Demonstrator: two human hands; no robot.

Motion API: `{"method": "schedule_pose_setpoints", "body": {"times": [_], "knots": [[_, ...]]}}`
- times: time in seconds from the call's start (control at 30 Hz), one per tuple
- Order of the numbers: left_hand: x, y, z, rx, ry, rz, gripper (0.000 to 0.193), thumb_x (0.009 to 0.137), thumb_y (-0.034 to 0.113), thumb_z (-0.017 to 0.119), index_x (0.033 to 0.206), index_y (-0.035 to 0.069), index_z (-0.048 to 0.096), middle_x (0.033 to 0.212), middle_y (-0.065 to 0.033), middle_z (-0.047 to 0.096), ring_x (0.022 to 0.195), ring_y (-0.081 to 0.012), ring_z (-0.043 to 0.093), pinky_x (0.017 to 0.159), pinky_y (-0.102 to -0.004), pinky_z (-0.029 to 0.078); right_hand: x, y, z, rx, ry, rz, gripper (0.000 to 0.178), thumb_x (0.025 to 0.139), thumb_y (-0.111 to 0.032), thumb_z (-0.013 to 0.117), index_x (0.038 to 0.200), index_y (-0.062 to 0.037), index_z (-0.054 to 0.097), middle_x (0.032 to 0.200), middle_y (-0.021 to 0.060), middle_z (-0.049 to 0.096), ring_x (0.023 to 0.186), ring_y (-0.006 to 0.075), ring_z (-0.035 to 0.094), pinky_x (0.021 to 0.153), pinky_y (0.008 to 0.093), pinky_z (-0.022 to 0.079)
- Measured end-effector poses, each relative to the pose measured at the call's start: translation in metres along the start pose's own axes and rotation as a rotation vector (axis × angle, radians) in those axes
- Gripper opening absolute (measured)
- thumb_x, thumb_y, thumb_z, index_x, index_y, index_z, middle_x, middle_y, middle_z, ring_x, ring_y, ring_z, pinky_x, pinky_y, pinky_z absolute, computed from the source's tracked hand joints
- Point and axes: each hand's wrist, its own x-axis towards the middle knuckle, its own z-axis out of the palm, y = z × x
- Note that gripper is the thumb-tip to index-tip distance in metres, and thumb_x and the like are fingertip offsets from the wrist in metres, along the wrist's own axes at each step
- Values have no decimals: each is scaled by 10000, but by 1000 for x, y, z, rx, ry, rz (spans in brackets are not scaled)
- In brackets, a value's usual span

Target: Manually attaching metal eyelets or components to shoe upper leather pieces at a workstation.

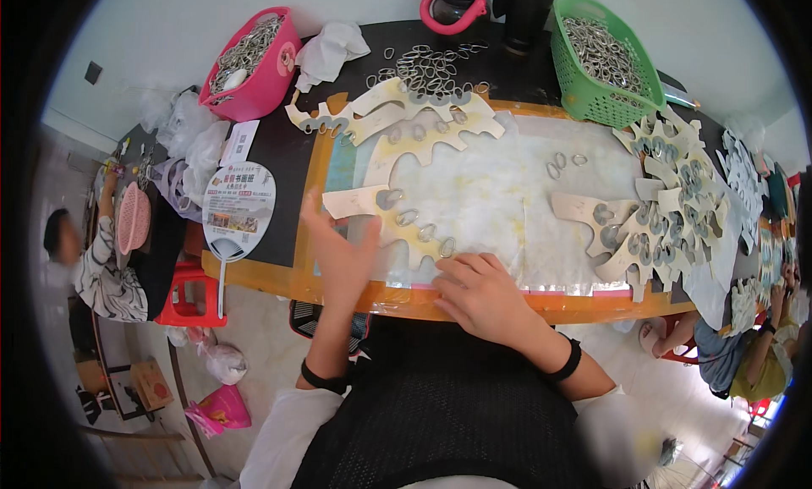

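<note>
My left hand [342, 256] is open, thumb and fingers apart, over the left end of a cream, scalloped cut-out strip [347, 203]. Several metal rings lie on that strip's tabs, among them an oval ring [447, 248] at its near end. Right beside this ring is my right hand [482, 296], with its fingers bent and drawn together; whatever is under the fingertips is hidden. Beyond, another cream scalloped strip [436, 132] carries rings on its tabs. Three loose rings [556, 166] lie on the whitish work sheet [507, 210].
A pink basket [269, 91] and a green basket [584, 87] hold metal rings, with a loose ring pile [423, 66] between them. Ringed strips [668, 218] are heaped at right. A paddle fan [239, 206] lies at left. Other people [110, 269] sit at both sides.
</note>
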Motion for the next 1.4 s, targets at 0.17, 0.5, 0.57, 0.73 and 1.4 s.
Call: {"method": "schedule_pose_setpoints", "body": {"times": [0.17, 0.5, 0.57, 0.73, 1.4], "knots": [[-20, -4, 11, 158, -118, -19, 806, 752, 90, 757, 1409, -15, 303, 905, -96, 582, 829, -211, 556, 760, -359, 451, 25, -11, -12, 264, 14, 427, 254, 787, -152, 705, 996, -42, 612, 1043, 115, 565, 912, 285, 600, 770, 394, 483], [-25, -8, 22, -473, -204, -148, 621, 836, -70, 636, 1353, 37, 309, 823, -32, 569, 774, -98, 557, 726, -230, 452, 48, -1, -1, -196, 258, 373, 345, 750, -123, 716, 1073, -57, 615, 1130, 138, 578, 1059, 367, 508, 866, 429, 408], [-28, 5, 19, -642, -204, -281, 584, 852, -81, 625, 1327, 57, 315, 835, -26, 582, 809, -72, 566, 740, -212, 458, 45, 1, -7, -230, 259, 396, 360, 740, -127, 719, 1079, -65, 616, 1157, 135, 589, 1081, 354, 510, 884, 442, 381], [-29, 20, 10, -761, -236, -407, 529, 853, -87, 624, 1285, 85, 370, 901, -51, 644, 778, -71, 590, 685, -207, 469, 43, 11, -13, 270, 247, 471, 287, 784, -79, 697, 1054, -51, 602, 1039, 117, 649, 986, 271, 614, 830, 388, 453], [-49, 38, 6, -809, -274, -342, 442, 901, -56, 562, 1280, 61, 365, 1069, -148, 656, 930, -151, 628, 809, -274, 508, 39, -4, 4, 859, 335, 602, 120, 832, -54, 694, 926, 19, 678, 847, 102, 697, 816, 166, 664, 756, 269, 506]]}}
